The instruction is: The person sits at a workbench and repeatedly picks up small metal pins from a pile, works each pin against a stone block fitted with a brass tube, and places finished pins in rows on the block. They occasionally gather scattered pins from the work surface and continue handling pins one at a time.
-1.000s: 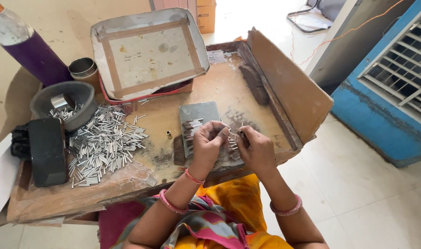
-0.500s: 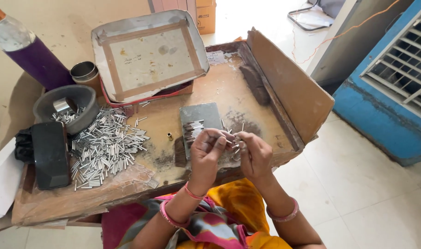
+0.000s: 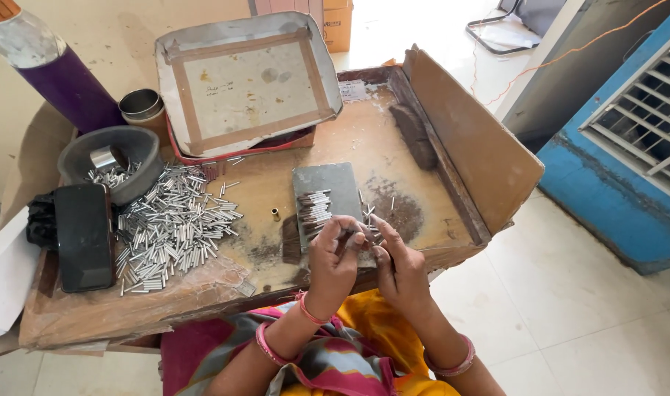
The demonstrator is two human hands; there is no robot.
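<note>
Centrally, just below the middle of the frame, a small metal pin is being pinched between the left hand (image 3: 333, 258) and the right hand (image 3: 398, 265), fingertips meeting over the near edge of the grey slab (image 3: 327, 192). Pins (image 3: 314, 213) are lying in a row on the slab, just above the left hand, long axes running left-right. The pile (image 3: 170, 224) is lying well to the left. The desk (image 3: 393, 158) edge is sitting directly beneath both wrists; a cardboard wall (image 3: 474, 143) is closing the right side.

Both hands (image 3: 364, 257) meeting over grey slab (image 3: 327, 191), metal tubes (image 3: 170, 227) heaped left, worn wooden bench (image 3: 364, 147)
</note>
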